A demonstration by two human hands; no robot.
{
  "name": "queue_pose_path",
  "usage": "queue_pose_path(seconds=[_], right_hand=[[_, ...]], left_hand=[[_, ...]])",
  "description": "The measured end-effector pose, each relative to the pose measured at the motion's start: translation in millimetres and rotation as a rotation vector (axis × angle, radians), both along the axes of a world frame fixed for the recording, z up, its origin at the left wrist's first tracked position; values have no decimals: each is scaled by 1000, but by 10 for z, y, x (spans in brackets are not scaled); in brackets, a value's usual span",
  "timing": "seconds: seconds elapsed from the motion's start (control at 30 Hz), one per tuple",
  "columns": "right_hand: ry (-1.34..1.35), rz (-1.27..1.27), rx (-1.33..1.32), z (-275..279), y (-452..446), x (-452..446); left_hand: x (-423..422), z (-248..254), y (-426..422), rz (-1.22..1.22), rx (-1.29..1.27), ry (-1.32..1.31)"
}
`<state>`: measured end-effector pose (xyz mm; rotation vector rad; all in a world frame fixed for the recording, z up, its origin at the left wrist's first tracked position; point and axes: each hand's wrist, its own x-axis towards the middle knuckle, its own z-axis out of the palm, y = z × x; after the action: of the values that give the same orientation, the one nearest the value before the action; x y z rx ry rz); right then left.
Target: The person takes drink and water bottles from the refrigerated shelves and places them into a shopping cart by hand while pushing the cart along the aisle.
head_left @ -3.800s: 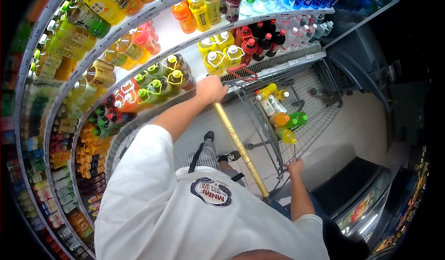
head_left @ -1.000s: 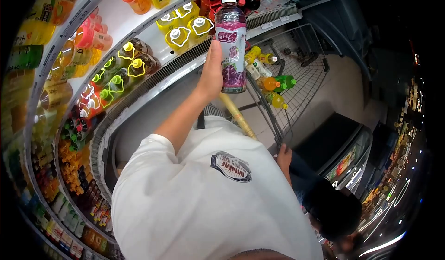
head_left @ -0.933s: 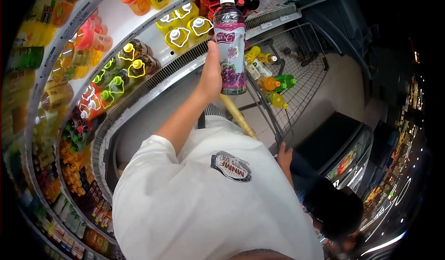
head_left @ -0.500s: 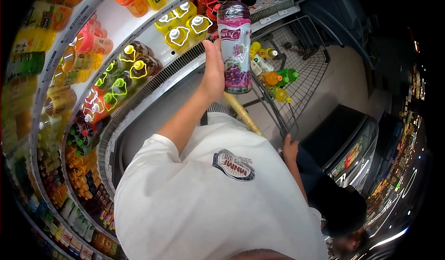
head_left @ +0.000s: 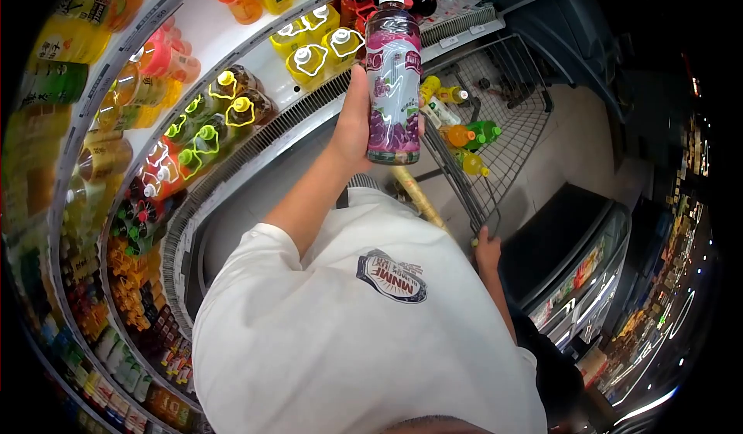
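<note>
My left hand [head_left: 356, 121] is wrapped round a large bottle of purple grape drink [head_left: 393, 86] with a white cap. The bottle is upright, its printed label showing, in front of the shelf edge and the near side of the shopping cart [head_left: 518, 136]. Inside the cart lie several bottles, among them a yellow one [head_left: 472, 163], an orange one [head_left: 458, 134] and a green one [head_left: 486, 131]. At the cart's near corner my right hand [head_left: 487, 250] is closed on its frame. A yellow bar [head_left: 418, 196] of the cart shows below the grape bottle.
Curved shelves of drinks run along the left and top, with yellow handled bottles [head_left: 309, 63] nearest the held bottle. A dark display case [head_left: 553, 233] stands right of the cart. Part of another person in dark clothes [head_left: 551, 368] shows at lower right.
My left hand has left the cart's bar and now holds the grape bottle. The bottle has turned slightly in the last second. The person at lower right has moved partly behind my sleeve.
</note>
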<state>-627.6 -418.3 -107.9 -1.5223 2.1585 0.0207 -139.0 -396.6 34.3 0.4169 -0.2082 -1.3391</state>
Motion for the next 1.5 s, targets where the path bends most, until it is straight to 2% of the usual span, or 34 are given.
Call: queue_pose_path(seconds=[0.13,0.2,0.3,0.47,0.6,0.77,1.0,1.07,1.13,1.17,1.27,1.4,1.43,1.5], right_hand=[[17,-42,105,214,-39,180],[-5,-23,86,280,-30,254],[-96,-89,127,715,-4,671],[-138,-108,108,516,-18,485],[-95,-89,116,601,-17,547],[-6,-3,58,73,-36,22],[-30,-49,89,266,-8,190],[6,-8,45,11,-1,-53],[31,5,31,19,18,-69],[36,-1,38,23,25,-62],[28,-37,58,291,55,230],[-30,-104,138,667,2,539],[-1,-72,108,625,16,511],[60,-10,52,506,45,407]], left_hand=[[23,-30,85,-133,-215,271],[10,-136,129,-141,-249,237],[-3,-162,172,-146,-299,253],[-10,-149,216,-191,-306,255],[-8,-110,214,-225,-297,263],[-58,-142,152,-292,-325,290],[-78,-46,98,-360,-346,87],[-89,-35,87,-415,-326,103],[-106,-32,81,-469,-307,120],[-104,-35,87,-469,-289,50],[-75,-37,61,-476,-280,27],[-81,-18,-29,-324,-108,-286],[-68,-106,-5,-280,-50,-264],[19,-41,6,-230,59,-397]])
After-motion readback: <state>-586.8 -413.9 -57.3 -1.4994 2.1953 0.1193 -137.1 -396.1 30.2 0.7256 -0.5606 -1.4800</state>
